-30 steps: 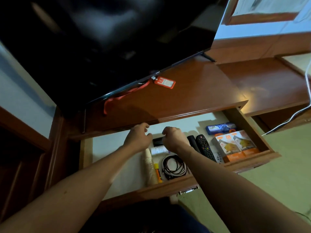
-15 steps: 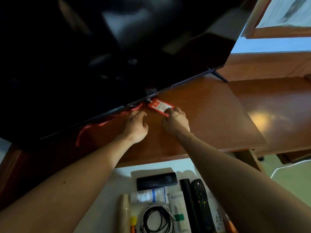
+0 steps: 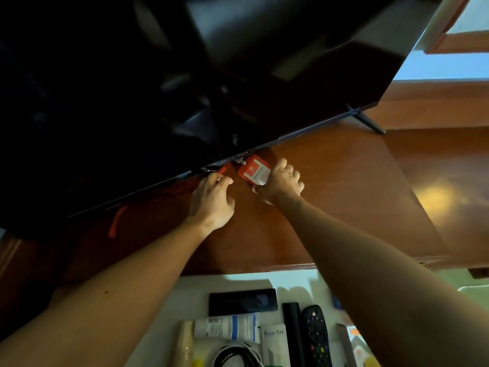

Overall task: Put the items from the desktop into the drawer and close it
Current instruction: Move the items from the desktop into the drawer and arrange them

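A red badge card on a red lanyard lies on the wooden desktop just under the television's lower edge. My right hand grips the card's near end and tilts it off the wood. My left hand pinches the lanyard strap close to the card; the rest of the strap trails left, partly hidden under the screen. Below the desktop edge the drawer stands open, with a black box, a white tube, a coiled cable and a remote control inside.
A large dark television leans over the back of the desktop, its foot at the right. A lower wooden surface adjoins on the right. A paper roll and a black stick also lie in the drawer.
Both hands left the open drawer and reached up to the desktop. They now hold the red card and its lanyard, and the card has lifted slightly.
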